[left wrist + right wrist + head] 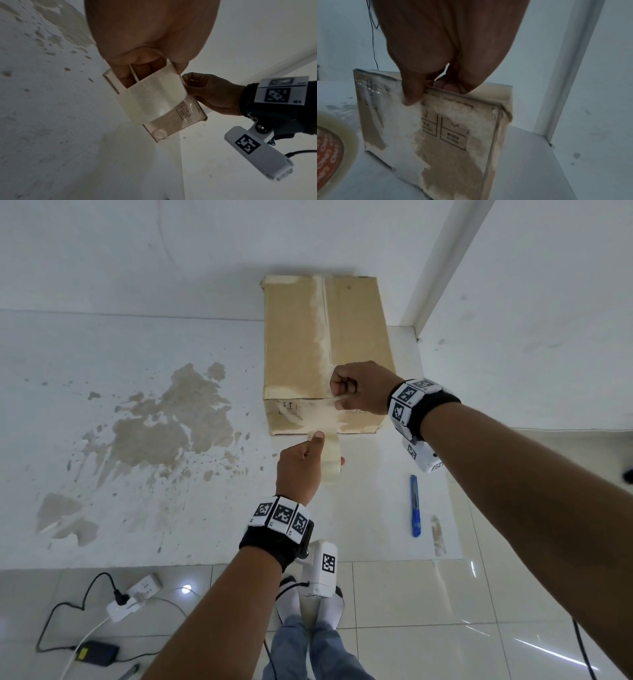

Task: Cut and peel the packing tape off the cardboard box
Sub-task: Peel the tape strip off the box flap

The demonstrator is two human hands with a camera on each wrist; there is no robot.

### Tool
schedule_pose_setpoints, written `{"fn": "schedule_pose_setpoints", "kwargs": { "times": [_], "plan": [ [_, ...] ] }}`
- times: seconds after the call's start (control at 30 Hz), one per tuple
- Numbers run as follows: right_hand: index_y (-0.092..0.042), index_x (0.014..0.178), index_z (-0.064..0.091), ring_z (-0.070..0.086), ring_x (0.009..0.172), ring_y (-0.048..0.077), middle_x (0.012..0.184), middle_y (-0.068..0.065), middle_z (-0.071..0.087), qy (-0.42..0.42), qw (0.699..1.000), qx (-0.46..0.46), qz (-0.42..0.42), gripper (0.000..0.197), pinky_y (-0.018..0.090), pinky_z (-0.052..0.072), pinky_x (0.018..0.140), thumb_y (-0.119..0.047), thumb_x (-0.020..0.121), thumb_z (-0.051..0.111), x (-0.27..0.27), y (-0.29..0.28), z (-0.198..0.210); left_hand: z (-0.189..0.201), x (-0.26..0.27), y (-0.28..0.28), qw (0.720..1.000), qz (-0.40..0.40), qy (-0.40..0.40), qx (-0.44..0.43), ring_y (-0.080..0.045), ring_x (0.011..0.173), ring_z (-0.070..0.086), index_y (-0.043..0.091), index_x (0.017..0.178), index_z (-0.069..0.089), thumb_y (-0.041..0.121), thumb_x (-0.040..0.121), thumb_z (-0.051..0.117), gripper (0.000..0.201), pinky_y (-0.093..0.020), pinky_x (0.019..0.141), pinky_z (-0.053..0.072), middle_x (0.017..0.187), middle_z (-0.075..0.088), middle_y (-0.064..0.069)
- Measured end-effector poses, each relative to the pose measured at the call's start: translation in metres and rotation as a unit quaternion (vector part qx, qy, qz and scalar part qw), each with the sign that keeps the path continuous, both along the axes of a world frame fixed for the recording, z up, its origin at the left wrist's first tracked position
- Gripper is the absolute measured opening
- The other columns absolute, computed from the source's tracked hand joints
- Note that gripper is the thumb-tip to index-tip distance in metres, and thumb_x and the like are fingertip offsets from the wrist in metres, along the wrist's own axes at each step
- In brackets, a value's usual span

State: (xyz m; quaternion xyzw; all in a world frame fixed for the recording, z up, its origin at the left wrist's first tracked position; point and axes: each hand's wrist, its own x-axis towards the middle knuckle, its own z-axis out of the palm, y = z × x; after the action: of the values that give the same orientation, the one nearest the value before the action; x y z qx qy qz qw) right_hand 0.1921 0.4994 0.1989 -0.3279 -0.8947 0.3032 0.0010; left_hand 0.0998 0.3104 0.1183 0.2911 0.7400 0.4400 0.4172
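My left hand (298, 470) grips the tape roll (330, 455) while my right hand (363, 392) pinches thin, sticky, tear-prone tape at the cardboard box's (301, 337) near top edge.

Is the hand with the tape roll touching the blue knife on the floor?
Apart. In the head view the left hand grips the tape roll, while the blue knife lies alone on the floor, bare floor between them.

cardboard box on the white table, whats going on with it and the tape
A person stands at the table with a cardboard box in front of them. The left hand holds a tape roll just before the box's near face. The right hand pinches something at the box's top front edge, apparently a clear strip of tape. A blue utility knife lies untouched on the table to the right.
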Motion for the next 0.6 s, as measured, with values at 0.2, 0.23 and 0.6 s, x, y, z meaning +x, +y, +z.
{"fn": "schedule_pose_setpoints", "kwargs": {
  "times": [0.2,0.23,0.6],
  "plan": [
    [-0.015,0.086,0.061,0.045,0.063,0.002,0.073,-0.012,0.053,0.034,0.997,-0.028,-0.064,0.029,0.011,0.039,0.062,-0.028,0.075,0.085,-0.007,-0.005,-0.007,-0.009,-0.001,-0.001,1.000,0.000,0.006,-0.008,-0.040,0.077,0.070,-0.009,0.088,0.071,0.084,0.080,0.038,0.099,-0.048,0.079,0.061,0.079,0.076,-0.023],
    [-0.015,0.083,0.059,0.044,0.061,0.002,0.071,-0.011,0.052,0.048,0.995,-0.025,-0.081,0.032,0.009,0.039,0.059,-0.031,0.074,0.086,-0.008,-0.008,-0.009,-0.008,-0.001,0.000,1.000,0.000,0.011,-0.004,-0.038,0.079,0.072,-0.009,0.089,0.072,0.079,0.084,0.038,0.095,-0.047,0.080,0.062,0.078,0.079,-0.016],
    [-0.020,0.083,0.062,0.050,0.074,0.009,0.080,-0.006,0.058,0.052,0.995,-0.053,-0.062,0.026,0.023,0.047,0.077,-0.009,0.072,0.084,0.001,-0.005,-0.006,-0.018,-0.004,0.007,0.999,-0.002,0.036,-0.012,-0.041,0.083,0.073,-0.007,0.083,0.070,0.082,0.083,0.035,0.095,-0.059,0.086,0.058,0.086,0.074,-0.030]
  ]
}}
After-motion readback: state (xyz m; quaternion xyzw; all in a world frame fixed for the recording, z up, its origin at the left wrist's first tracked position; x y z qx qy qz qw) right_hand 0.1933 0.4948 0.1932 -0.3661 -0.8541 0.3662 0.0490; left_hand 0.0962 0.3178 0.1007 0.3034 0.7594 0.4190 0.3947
